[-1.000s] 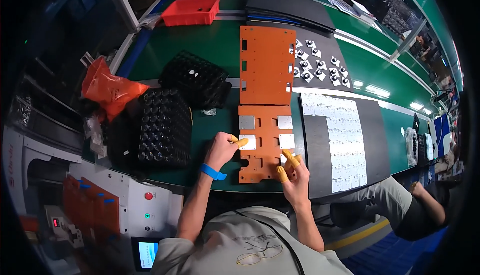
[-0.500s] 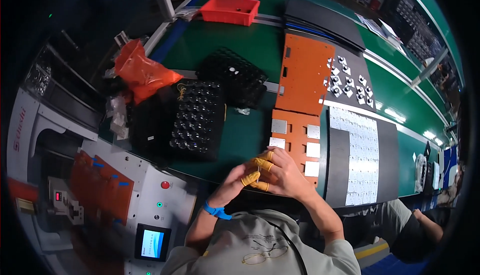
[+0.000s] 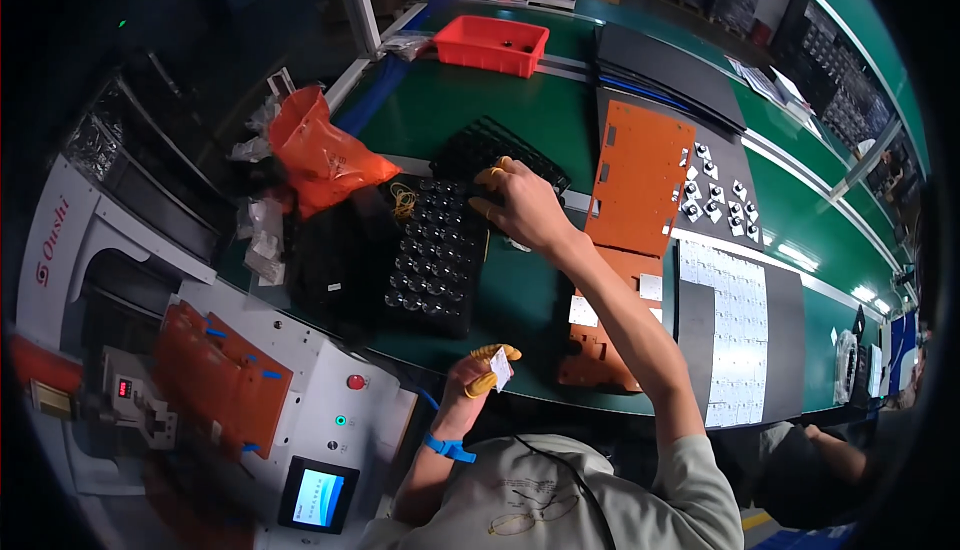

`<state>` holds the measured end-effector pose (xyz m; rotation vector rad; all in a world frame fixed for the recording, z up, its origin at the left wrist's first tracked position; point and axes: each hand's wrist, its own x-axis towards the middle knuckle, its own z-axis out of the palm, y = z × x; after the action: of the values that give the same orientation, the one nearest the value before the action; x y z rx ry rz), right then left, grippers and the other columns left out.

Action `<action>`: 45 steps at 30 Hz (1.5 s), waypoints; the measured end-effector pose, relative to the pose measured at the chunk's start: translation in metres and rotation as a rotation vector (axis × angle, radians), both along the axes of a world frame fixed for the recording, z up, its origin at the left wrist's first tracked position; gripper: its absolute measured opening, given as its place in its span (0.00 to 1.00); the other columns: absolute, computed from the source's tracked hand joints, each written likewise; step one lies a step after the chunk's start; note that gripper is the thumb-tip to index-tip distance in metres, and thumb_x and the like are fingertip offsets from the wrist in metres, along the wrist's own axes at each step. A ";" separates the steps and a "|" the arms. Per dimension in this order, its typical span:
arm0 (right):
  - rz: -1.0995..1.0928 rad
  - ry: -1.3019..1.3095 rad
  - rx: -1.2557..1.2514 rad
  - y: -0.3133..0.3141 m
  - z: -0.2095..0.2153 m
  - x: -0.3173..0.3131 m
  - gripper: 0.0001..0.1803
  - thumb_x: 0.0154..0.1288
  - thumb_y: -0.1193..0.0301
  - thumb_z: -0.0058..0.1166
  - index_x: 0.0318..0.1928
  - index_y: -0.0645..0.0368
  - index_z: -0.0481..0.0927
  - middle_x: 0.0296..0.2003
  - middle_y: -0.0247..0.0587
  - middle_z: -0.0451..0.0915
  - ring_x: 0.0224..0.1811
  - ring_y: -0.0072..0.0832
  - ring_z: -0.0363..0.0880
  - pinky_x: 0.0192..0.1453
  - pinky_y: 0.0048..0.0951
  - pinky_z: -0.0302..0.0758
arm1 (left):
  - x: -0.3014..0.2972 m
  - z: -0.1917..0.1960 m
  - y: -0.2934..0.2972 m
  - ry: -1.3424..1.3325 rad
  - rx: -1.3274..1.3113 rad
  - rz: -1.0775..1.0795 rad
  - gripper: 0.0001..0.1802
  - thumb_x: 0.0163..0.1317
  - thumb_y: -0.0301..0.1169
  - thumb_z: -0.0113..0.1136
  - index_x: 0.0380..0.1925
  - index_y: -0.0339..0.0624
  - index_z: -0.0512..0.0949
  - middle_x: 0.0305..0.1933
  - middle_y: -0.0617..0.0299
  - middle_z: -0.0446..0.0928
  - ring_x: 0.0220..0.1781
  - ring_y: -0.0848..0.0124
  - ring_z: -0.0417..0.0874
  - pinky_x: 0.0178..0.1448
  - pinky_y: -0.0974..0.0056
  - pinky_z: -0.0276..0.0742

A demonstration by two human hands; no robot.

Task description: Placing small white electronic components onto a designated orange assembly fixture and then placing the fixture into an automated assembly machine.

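My right hand (image 3: 522, 208), with yellow finger cots, reaches far out and rests its fingertips on the top edge of a black tray of small clear round parts (image 3: 432, 255). Whether it grips a part is hidden by the fingers. My left hand (image 3: 478, 378) stays close to my body at the table's front edge and pinches a small white square piece (image 3: 501, 367) between cot-covered fingers. An orange fixture plate with white squares in it (image 3: 606, 348) lies just right of my left hand, under my right forearm.
A second black tray (image 3: 470, 145) and a larger orange plate (image 3: 640, 175) lie farther back. A sheet of white squares (image 3: 735, 320) sits at the right. An orange bag (image 3: 320, 155), a red bin (image 3: 490, 45), a machine with a small screen (image 3: 320, 495), and another person (image 3: 830, 450) surround the work spot.
Both hands were together at the front edge by the orange fixture. My right hand has since stretched out to the black tray, while my left hand stayed back with the white piece.
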<state>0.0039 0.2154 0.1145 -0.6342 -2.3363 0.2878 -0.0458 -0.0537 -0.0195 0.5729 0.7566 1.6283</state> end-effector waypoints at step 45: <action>0.249 0.136 -0.600 -0.152 0.010 0.146 0.18 0.56 0.79 0.67 0.49 0.62 0.83 0.45 0.46 0.80 0.46 0.46 0.80 0.50 0.40 0.76 | 0.003 0.083 0.018 0.489 0.107 -0.019 0.34 0.55 0.27 0.77 0.61 0.30 0.74 0.57 0.52 0.81 0.57 0.65 0.84 0.65 0.60 0.78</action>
<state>0.1494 0.0630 0.1249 -0.5707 -2.1883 1.1367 -0.0429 -0.0358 0.0633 1.0753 1.0165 1.5319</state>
